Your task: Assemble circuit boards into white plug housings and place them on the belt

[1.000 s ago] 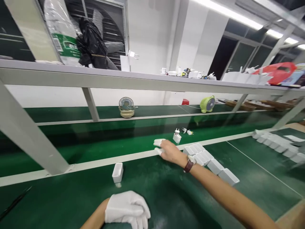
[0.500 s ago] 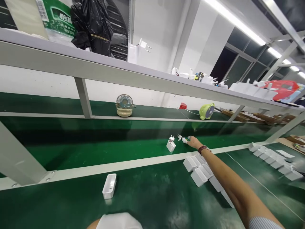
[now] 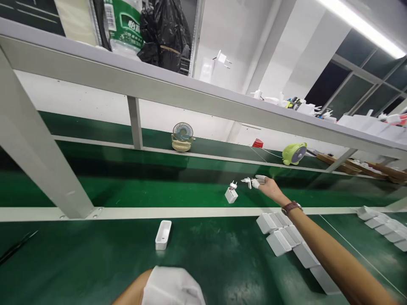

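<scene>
My right hand [image 3: 269, 187] reaches far over the green trough behind the pale rail. White covers sit on its thumb and a finger, and these are spread apart. A small white two-pin plug piece [image 3: 248, 182] lies right at the fingertips, pins to the left; contact is hard to judge. Left of it stands a white adapter box [image 3: 231, 195] with a two-pin plug on top. Fingers of my left hand cannot be made out. At the bottom edge, bare skin and something white [image 3: 173, 288] show, too cropped to identify.
An open white casing [image 3: 163, 235] lies on the near green bench. White boxes [image 3: 280, 241] are grouped under my right forearm. A beige fan [image 3: 182, 137] and green fan [image 3: 294, 153] stand behind. An overhead shelf [image 3: 178, 87] and posts [image 3: 135, 123] frame the reach; tweezers [image 3: 19, 245] lie left.
The view has turned, shifting the scene mostly right. My right hand's fingers have spread from a closer grouping, and the plug piece beside them has turned so its pins point left.
</scene>
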A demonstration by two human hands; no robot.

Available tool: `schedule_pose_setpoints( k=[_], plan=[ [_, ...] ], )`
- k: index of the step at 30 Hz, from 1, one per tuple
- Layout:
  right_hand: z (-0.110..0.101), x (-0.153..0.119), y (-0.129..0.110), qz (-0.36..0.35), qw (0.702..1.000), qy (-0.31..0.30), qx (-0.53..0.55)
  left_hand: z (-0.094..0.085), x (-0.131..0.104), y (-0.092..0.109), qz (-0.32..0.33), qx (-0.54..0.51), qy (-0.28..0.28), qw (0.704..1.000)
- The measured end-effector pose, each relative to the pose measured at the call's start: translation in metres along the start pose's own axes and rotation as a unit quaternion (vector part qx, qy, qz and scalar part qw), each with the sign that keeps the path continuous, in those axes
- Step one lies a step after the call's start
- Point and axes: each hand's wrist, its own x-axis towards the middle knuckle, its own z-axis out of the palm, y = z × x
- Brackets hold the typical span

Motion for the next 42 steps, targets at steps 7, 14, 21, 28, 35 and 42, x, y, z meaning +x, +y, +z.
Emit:
schedule_pose_setpoints(
  k=[7, 14, 21, 28, 35, 42],
  plan=[
    [0.045, -0.154, -0.090, -0.227, 0.946, -0.217, 0.079, 0.014, 0.000, 0.015, 0.028, -0.040, -0.144, 0.988],
    [0.072, -0.205, -0.138, -0.426, 0.865, -0.255, -0.069, 0.020, -0.009, 0.016, 0.049, -0.009, -0.115, 0.992],
    [0.071, -0.231, -0.122, -0.345, 0.915, -0.194, -0.081, 0.027, -0.010, 0.017, 0.053, 0.009, -0.080, 0.995],
    [0.102, -0.242, -0.090, -0.295, 0.936, -0.193, -0.008, 0.043, -0.016, 0.022, 0.041, 0.089, -0.027, 0.995],
    [0.093, -0.244, -0.087, -0.313, 0.944, -0.078, 0.074, 0.034, -0.075, 0.050, 0.194, 0.174, 0.377, 0.889],
    [0.091, -0.226, -0.122, -0.298, 0.939, -0.054, 0.162, -0.021, -0.078, 0.027, 0.232, 0.270, 0.578, 0.734]
  ],
)
